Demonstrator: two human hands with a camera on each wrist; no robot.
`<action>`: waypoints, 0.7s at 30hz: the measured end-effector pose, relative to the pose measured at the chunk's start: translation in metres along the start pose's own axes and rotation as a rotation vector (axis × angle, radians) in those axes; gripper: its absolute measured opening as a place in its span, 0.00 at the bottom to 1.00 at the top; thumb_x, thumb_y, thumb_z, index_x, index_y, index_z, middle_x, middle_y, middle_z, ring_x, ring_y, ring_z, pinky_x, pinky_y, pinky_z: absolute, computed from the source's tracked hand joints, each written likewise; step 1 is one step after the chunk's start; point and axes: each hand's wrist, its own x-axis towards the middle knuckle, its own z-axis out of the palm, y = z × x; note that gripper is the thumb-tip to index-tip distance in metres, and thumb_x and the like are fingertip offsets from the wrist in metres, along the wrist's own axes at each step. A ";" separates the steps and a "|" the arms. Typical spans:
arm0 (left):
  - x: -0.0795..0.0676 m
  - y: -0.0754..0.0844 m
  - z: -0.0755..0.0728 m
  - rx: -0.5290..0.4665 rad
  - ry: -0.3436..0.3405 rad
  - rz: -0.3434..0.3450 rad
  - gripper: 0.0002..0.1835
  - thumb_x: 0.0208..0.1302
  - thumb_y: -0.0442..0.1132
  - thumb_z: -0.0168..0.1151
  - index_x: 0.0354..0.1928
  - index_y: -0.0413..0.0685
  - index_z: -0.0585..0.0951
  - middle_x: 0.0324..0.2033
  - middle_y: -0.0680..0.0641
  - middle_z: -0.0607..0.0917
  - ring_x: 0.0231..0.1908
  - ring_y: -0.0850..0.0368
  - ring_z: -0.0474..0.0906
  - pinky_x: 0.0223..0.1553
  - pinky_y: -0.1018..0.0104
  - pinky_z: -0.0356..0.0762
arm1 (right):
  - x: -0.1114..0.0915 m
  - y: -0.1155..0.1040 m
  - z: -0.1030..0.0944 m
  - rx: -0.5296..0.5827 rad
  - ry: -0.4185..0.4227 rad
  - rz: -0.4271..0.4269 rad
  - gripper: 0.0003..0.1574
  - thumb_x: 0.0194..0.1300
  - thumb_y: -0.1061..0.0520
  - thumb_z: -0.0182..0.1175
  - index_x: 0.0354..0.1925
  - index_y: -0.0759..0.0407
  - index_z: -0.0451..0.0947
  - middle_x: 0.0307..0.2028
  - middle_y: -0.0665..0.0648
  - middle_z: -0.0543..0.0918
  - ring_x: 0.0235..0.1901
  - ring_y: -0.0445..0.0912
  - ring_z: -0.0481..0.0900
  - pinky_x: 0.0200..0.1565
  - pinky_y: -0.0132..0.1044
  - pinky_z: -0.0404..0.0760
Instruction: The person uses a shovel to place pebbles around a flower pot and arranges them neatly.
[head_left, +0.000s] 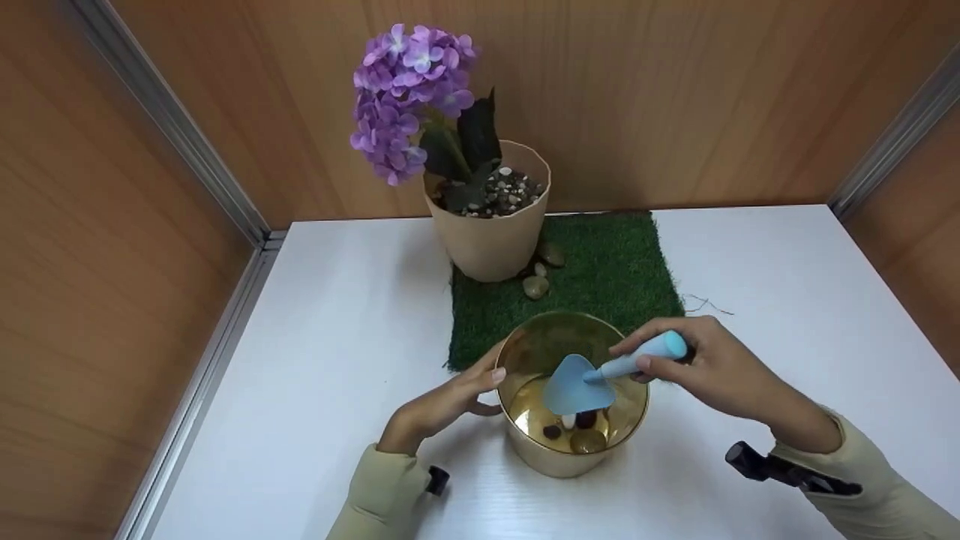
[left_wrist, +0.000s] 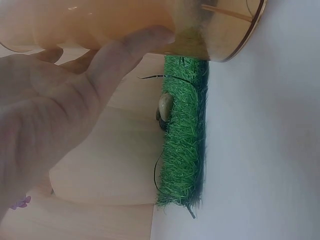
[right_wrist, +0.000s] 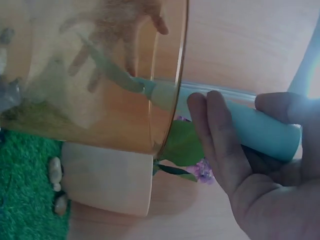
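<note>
A see-through amber tub (head_left: pixel 559 461) stands upright on the white table, with several dark, white and brown stones (head_left: pixel 588 441) on its floor. The fingers of my left hand (head_left: pixel 454 397) hold the tub by its left side, thumb and fingers spread along the wall in the left wrist view. My right hand (head_left: pixel 720 375) grips the handle of a small light-blue garden trowel (head_left: pixel 637 358). Its blade (head_left: pixel 577 386) reaches over the rim into the tub, above the stones. No load is visible on the blade. The right wrist view shows the trowel (right_wrist: pixel 267 127) through the clear wall.
Behind the tub, a beige pot (head_left: pixel 487 244) holds a purple flower (head_left: pixel 412 90) in pebbly soil. It stands partly on a green turf mat (head_left: pixel 607 262), with a few stones (head_left: pixel 535 286) beside it. Wood panels (head_left: pixel 660 97) close off the back and sides.
</note>
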 end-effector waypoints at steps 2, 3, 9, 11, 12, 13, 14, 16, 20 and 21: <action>0.000 0.000 0.000 -0.005 -0.002 -0.006 0.29 0.70 0.55 0.37 0.70 0.80 0.43 0.70 0.61 0.40 0.69 0.53 0.42 0.52 0.50 0.71 | 0.000 -0.002 0.005 -0.085 -0.011 -0.015 0.11 0.64 0.55 0.59 0.46 0.49 0.81 0.45 0.47 0.82 0.35 0.44 0.79 0.33 0.35 0.79; 0.000 0.000 0.000 -0.005 -0.002 -0.008 0.29 0.70 0.55 0.37 0.70 0.80 0.43 0.70 0.61 0.40 0.69 0.53 0.42 0.52 0.51 0.71 | 0.001 -0.003 0.007 -0.122 -0.020 -0.033 0.11 0.64 0.54 0.60 0.46 0.48 0.81 0.45 0.46 0.82 0.35 0.43 0.78 0.33 0.34 0.79; -0.001 -0.001 0.000 0.015 0.002 -0.004 0.30 0.70 0.56 0.38 0.70 0.80 0.43 0.70 0.60 0.40 0.69 0.52 0.42 0.51 0.52 0.72 | 0.004 -0.003 0.018 -0.243 -0.125 -0.137 0.12 0.65 0.55 0.58 0.47 0.50 0.81 0.45 0.45 0.82 0.43 0.40 0.80 0.41 0.34 0.79; -0.001 -0.001 0.000 0.021 0.004 -0.003 0.29 0.70 0.56 0.38 0.70 0.80 0.43 0.70 0.61 0.41 0.69 0.52 0.43 0.51 0.52 0.72 | 0.006 -0.002 0.021 -0.272 -0.159 -0.149 0.12 0.64 0.57 0.58 0.47 0.50 0.81 0.46 0.44 0.81 0.43 0.40 0.80 0.41 0.33 0.79; -0.001 -0.001 0.000 0.024 0.006 -0.002 0.29 0.70 0.56 0.38 0.70 0.80 0.43 0.70 0.60 0.41 0.69 0.52 0.43 0.51 0.52 0.72 | 0.006 -0.002 0.022 -0.280 -0.175 -0.150 0.12 0.64 0.58 0.58 0.47 0.50 0.81 0.46 0.43 0.81 0.43 0.39 0.80 0.40 0.33 0.79; -0.001 -0.001 0.000 0.026 0.005 -0.002 0.29 0.70 0.57 0.39 0.70 0.80 0.43 0.70 0.61 0.41 0.69 0.52 0.44 0.51 0.52 0.72 | 0.007 -0.001 0.023 -0.291 -0.187 -0.153 0.12 0.64 0.58 0.58 0.47 0.50 0.80 0.46 0.44 0.81 0.44 0.39 0.79 0.40 0.32 0.79; -0.001 -0.001 0.000 0.025 0.005 -0.003 0.30 0.70 0.58 0.39 0.70 0.80 0.43 0.70 0.61 0.41 0.69 0.52 0.44 0.51 0.52 0.71 | 0.007 -0.001 0.024 -0.302 -0.198 -0.155 0.13 0.64 0.58 0.58 0.47 0.49 0.80 0.46 0.43 0.81 0.43 0.39 0.79 0.40 0.32 0.79; 0.000 -0.002 0.000 0.022 0.002 0.000 0.29 0.70 0.58 0.39 0.69 0.80 0.43 0.70 0.61 0.41 0.68 0.52 0.44 0.51 0.51 0.71 | 0.008 0.000 0.026 -0.318 -0.214 -0.157 0.13 0.63 0.59 0.58 0.47 0.48 0.80 0.45 0.42 0.81 0.43 0.38 0.79 0.39 0.31 0.79; -0.001 -0.002 0.000 0.021 -0.002 0.014 0.29 0.70 0.56 0.38 0.70 0.79 0.43 0.70 0.62 0.41 0.69 0.52 0.43 0.51 0.51 0.71 | 0.010 0.001 0.030 -0.328 -0.238 -0.172 0.13 0.64 0.59 0.58 0.45 0.45 0.80 0.43 0.42 0.81 0.43 0.37 0.79 0.40 0.32 0.79; -0.001 -0.002 0.000 0.022 -0.003 0.017 0.29 0.71 0.55 0.38 0.70 0.79 0.43 0.70 0.62 0.41 0.69 0.52 0.43 0.51 0.51 0.71 | 0.010 0.002 0.031 -0.325 -0.243 -0.173 0.13 0.63 0.59 0.58 0.45 0.44 0.80 0.42 0.42 0.81 0.42 0.37 0.79 0.39 0.33 0.79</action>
